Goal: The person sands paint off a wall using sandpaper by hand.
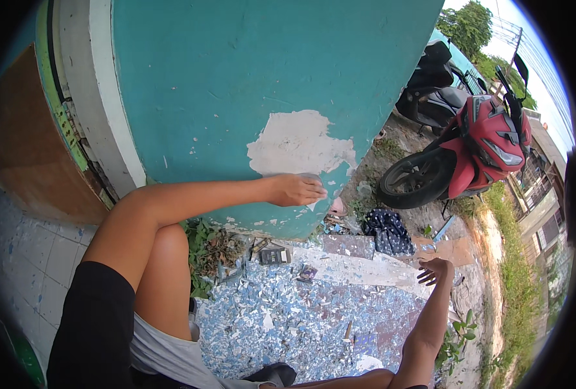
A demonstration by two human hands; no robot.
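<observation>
My left hand (296, 190) is pressed against a teal painted wall (210, 97), its fingers close together. It lies at the lower edge of a bare whitish patch (292, 143) where paint has come off. A greyish edge shows behind the fingers; whether it is a thin sheet or a shadow, I cannot tell. Out to the right, my right hand (436, 271) hangs in the air with its fingers apart and nothing visible in it. Below it is the paint-littered ground near a flattened piece of brown cardboard (450, 251).
Blue and white paint flakes (268, 316) cover the floor. A dark patterned cloth (389, 232), a small dark box (275, 256) and a leafy plant (198, 257) lie along the wall's foot. A red motorcycle (487, 141) stands right; a brown door panel (40, 146) is left.
</observation>
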